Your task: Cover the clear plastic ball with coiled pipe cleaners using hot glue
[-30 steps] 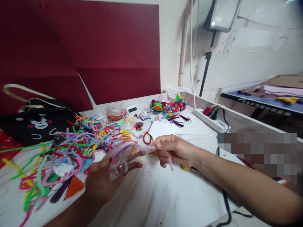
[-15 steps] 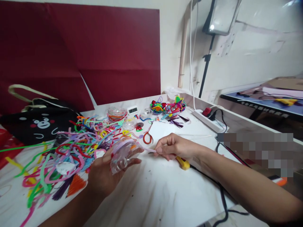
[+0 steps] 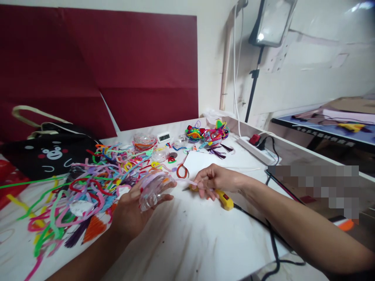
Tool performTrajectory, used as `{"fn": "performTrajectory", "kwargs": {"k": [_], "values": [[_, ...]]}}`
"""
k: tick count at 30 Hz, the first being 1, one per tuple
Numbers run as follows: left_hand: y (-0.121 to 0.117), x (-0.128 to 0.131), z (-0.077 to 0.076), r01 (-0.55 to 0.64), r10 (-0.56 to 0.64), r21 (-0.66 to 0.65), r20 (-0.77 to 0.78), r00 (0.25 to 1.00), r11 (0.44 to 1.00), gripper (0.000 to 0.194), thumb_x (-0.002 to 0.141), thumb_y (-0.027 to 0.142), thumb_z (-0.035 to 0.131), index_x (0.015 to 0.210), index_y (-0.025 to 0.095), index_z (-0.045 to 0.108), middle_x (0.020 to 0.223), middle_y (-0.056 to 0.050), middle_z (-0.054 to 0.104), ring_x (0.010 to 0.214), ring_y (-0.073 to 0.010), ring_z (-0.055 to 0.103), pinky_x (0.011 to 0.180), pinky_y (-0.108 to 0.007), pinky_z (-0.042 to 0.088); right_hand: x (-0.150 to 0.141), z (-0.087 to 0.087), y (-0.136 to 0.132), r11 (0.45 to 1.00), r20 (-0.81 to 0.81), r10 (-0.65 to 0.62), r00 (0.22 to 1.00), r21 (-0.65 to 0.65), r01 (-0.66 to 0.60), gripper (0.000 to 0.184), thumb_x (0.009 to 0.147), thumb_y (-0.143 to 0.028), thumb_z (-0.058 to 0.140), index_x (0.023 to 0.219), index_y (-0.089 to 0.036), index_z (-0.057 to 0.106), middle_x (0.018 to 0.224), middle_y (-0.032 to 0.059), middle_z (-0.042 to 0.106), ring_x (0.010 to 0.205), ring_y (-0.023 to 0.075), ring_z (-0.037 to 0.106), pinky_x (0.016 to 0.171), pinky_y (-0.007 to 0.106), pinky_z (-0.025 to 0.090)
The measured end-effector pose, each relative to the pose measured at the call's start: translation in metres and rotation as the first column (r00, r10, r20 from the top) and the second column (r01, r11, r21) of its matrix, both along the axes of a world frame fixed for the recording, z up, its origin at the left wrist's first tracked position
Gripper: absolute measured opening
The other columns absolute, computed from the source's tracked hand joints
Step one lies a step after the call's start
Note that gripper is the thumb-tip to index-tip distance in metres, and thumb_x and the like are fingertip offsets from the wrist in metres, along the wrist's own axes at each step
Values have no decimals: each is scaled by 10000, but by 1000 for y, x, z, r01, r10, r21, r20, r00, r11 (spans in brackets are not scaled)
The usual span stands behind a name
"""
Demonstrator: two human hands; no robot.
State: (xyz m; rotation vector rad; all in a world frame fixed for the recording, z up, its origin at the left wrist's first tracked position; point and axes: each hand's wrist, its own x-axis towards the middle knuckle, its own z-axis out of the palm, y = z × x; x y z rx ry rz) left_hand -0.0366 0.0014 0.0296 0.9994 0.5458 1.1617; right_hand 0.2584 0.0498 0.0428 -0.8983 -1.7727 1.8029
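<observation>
My left hand [image 3: 130, 212] is closed around a clear plastic shell [image 3: 150, 197], tilted above the table. A pale lilac pipe cleaner [image 3: 187, 182] runs along the shell's upper edge and stretches to the right. Its free end is pinched between the fingertips of my right hand [image 3: 215, 180]. Beneath that hand lies a yellow corded tool [image 3: 226, 201] with a red switch and a dark pointed tip, partly covered by my fingers. Behind the hands are a white sheet [image 3: 197, 162] and a red-brown pipe cleaner loop [image 3: 182, 171].
A tangled heap of coloured pipe cleaners [image 3: 84, 195] spreads over the left. Further back stand more clear shells [image 3: 160, 154], a small digital clock [image 3: 164, 137] and colourful finished figures [image 3: 195, 133]. A white power strip [image 3: 258, 151] sits along the right edge, with black cords [image 3: 274, 246] hanging nearby.
Both hands have shifted slightly right, the shell and pipe cleaner with them. My right fingers have curled in somewhat, and more of the yellow tool shows beneath them.
</observation>
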Motion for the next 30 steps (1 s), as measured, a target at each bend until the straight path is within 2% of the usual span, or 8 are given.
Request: {"fn": "performTrajectory", "kwargs": {"k": [4, 9, 13, 19, 21, 24, 27, 30], "values": [[2, -2, -1, 5, -5, -5, 2, 1000, 1000, 441, 854, 410, 795, 1239, 203, 851, 1256, -120, 874, 1251, -369, 799, 926, -411, 713, 0, 0, -1, 999, 38, 18, 999, 45, -19, 145, 732, -264, 747, 843, -172, 731, 679, -34, 762, 454, 97, 632, 426, 200, 479], [4, -3, -5, -18, 19, -38, 28, 999, 999, 392, 856, 393, 752, 1167, 180, 861, 1217, -129, 883, 1213, -355, 814, 903, -392, 716, 3, 0, -1, 992, 49, 46, 998, 120, -51, 292, 721, -193, 624, 970, -159, 772, 711, -36, 768, 474, 101, 650, 443, 196, 487], [3, -3, -7, -14, 15, -30, 31, 999, 999, 408, 872, 383, 734, 1202, 171, 850, 1222, -126, 882, 1235, -368, 803, 913, -401, 714, 5, 1, -2, 981, 110, 66, 992, 177, -85, 250, 752, -167, 618, 930, -154, 792, 708, -29, 745, 470, 93, 621, 437, 190, 462], [2, 0, -3, 14, -13, -37, 7, 1000, 999, 414, 862, 401, 745, 1200, 188, 855, 1211, -120, 886, 1211, -344, 816, 937, -392, 702, -3, 2, -8, 957, 82, -64, 995, 289, 38, 89, 861, -250, 711, 906, -176, 735, 719, -27, 719, 479, 98, 555, 470, 223, 448], [1, 1, -2, 1, -1, -46, -2, 1000, 999, 406, 872, 409, 730, 1198, 203, 857, 1201, -103, 890, 1235, -356, 805, 958, -413, 696, -7, 1, -10, 914, 83, -131, 988, 396, 88, 128, 926, -301, 710, 883, -182, 723, 672, -34, 674, 501, 104, 537, 495, 230, 421], [0, 2, -2, -16, 15, -56, -14, 1000, 998, 399, 847, 415, 756, 1172, 215, 869, 1183, -85, 895, 1239, -356, 804, 935, -398, 701, -12, -1, -14, 777, 155, -241, 958, 622, 95, 169, 1000, -300, 685, 927, -166, 757, 634, -27, 642, 542, 114, 519, 559, 249, 393], [2, 1, -4, -15, 15, -62, -4, 1000, 998, 406, 848, 401, 758, 1183, 201, 870, 1174, -92, 897, 1227, -352, 810, 916, -387, 709, -14, -2, -17, 634, 238, -275, 932, 774, -11, 215, 1061, -260, 629, 979, -146, 792, 753, 50, 758, 618, 146, 594, 638, 282, 416], [4, -1, -6, 1, 1, -69, 30, 1000, 998, 410, 862, 409, 746, 1174, 175, 874, 1182, -116, 891, 1171, -332, 833, 909, -367, 714, -12, -2, -18, 536, 296, -229, 927, 834, -134, 257, 1085, -205, 582, 972, -162, 808, 939, 115, 842, 763, 193, 704, 723, 306, 458]]}}
